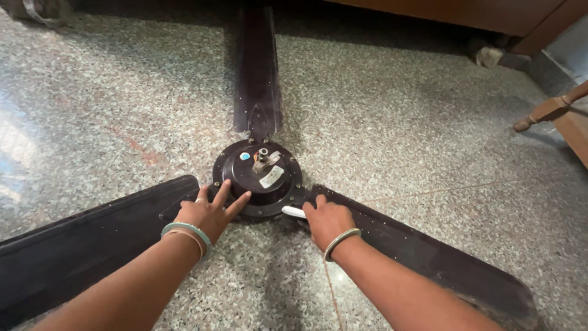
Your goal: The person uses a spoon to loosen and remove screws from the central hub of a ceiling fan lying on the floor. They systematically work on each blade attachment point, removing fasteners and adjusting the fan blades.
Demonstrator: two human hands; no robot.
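Here, left hand spreads flat on the dark round metal fan motor housing; right hand clasps a white-handled tool at its rim; speckled stone floor lies open around

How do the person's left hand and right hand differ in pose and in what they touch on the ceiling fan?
The left hand lies flat with fingers spread on the round motor housing; the right hand is curled shut around a white handle at the base of the right blade. The left wrist wears two bangles, the right wrist one. Both hands rest on the dark fan lying on the speckled floor.
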